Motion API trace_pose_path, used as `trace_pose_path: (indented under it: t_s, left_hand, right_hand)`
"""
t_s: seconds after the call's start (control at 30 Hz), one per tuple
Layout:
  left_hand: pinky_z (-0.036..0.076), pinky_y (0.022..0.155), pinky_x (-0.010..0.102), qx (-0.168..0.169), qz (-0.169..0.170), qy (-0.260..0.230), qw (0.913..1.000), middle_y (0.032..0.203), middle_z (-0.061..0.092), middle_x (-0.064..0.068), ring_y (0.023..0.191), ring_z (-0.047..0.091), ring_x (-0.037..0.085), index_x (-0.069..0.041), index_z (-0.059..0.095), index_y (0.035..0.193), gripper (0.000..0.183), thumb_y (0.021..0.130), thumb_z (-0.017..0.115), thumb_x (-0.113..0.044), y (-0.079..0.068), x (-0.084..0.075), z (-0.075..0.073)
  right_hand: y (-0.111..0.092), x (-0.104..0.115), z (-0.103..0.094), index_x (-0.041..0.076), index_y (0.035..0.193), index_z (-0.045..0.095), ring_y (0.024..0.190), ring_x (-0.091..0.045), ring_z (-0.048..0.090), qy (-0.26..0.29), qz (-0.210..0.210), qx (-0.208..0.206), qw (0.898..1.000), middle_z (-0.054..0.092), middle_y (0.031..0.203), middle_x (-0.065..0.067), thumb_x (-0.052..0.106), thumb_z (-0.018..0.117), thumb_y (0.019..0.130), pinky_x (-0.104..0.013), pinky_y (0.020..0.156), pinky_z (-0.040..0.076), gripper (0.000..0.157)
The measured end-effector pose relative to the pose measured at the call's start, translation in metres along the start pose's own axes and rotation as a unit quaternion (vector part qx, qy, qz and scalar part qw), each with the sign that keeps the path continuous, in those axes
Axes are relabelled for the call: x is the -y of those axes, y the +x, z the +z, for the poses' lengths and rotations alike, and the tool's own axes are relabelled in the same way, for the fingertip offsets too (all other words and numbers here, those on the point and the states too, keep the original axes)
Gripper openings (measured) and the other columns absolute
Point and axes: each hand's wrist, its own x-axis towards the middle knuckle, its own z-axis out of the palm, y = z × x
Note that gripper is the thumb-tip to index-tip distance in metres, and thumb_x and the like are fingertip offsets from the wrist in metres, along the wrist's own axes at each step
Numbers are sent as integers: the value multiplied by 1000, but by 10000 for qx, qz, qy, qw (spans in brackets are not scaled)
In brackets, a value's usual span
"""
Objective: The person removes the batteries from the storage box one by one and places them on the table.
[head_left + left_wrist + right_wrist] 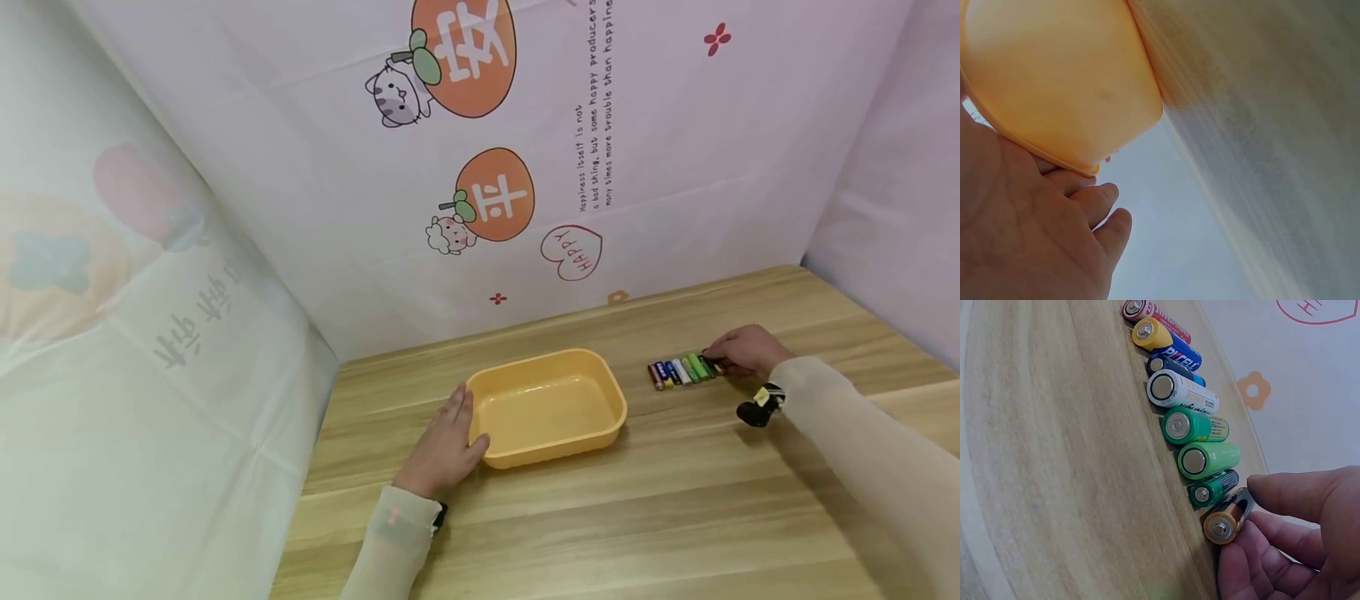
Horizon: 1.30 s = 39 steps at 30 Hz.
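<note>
My left hand (442, 446) rests against the left end of a yellow plastic basin (551, 454), fingers along its rim and thumb at the near corner. From the left wrist, the loosely extended fingers (1113, 231) lie beside the basin's rim (1041, 153). To the right of the basin, several batteries lie side by side in a row, among them a light green battery (1210, 459) and a white battery (1185, 390). At the row's right end my right hand (750, 350) pinches a copper-and-black battery (1225, 522) between thumb and fingers, beside a small dark green battery (1213, 489).
Everything stands on a wood-grain table (600, 533). A white cloth printed with cartoons and lettering hangs as a back wall (337, 208), with further cloth walls at left (247, 467) and right (885, 192). The basin's inside floor shows bare yellow.
</note>
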Motion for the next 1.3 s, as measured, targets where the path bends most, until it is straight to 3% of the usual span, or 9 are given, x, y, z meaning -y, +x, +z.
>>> trace_pose_path:
  t_s: [0.33, 0.67, 0.83, 0.93, 1.1, 1.3]
  left_hand:
    - [19, 115, 45, -83, -2, -85, 9999, 161, 4, 16, 147, 6, 24, 5, 17, 153, 72, 101, 42, -40, -2, -2, 5]
    - [18, 115, 42, 47, -109, -311, 9994, 162, -2, 12, 147, 4, 22, 0, 10, 155, 71, 104, 33, -45, -1, -1, 3]
    - [34, 108, 46, -92, -130, -463, 9988, 162, -5, 7, 141, 28, 30, -6, 8, 157, 72, 104, 27, -51, -7, 0, -4]
    - [36, 107, 45, -169, -166, -511, 9984, 162, -3, 6, 139, 32, 29, -8, 9, 157, 71, 104, 29, -50, -8, 0, -11]
    - [29, 111, 42, -158, -274, -445, 9985, 161, 4, 7, 144, 19, 22, -5, 11, 156, 68, 105, 32, -45, -7, 6, -21]
    - [29, 111, 44, -403, -61, -215, 9989, 158, 21, 12, 144, 21, 21, -5, 27, 154, 65, 102, 43, -42, -7, 19, -19]
  right_hand:
    - [0, -2, 0, -19, 120, 55, 71, -13, 64, 560, 228, -58, 9982, 67, 80, -1, 17, 62, 92, -31, 66, 57, 46]
    - [-4, -5, 3, -19, 123, 50, 72, -14, 63, 589, 291, -110, 9978, 64, 82, -5, 19, 58, 94, -32, 66, 57, 48]
    - [-10, 3, 15, -23, 134, 35, 85, -24, 62, -195, 38, 112, 9997, 52, 116, -34, 30, 55, 97, -36, 71, 56, 68]
    - [-12, 11, 18, -22, 137, 30, 94, -31, 60, -916, -175, -6, 9956, 39, 132, -41, 39, 54, 96, -42, 77, 53, 77]
    - [-12, 25, 16, -19, 136, 36, 104, -48, 54, -1827, -493, -212, 9817, 44, 130, -41, 44, 52, 97, -59, 87, 44, 76]
    - [-16, 36, 21, -15, 134, 44, 114, -55, 45, -2452, -987, -475, 9633, 46, 127, -41, 50, 50, 96, -66, 91, 38, 76]
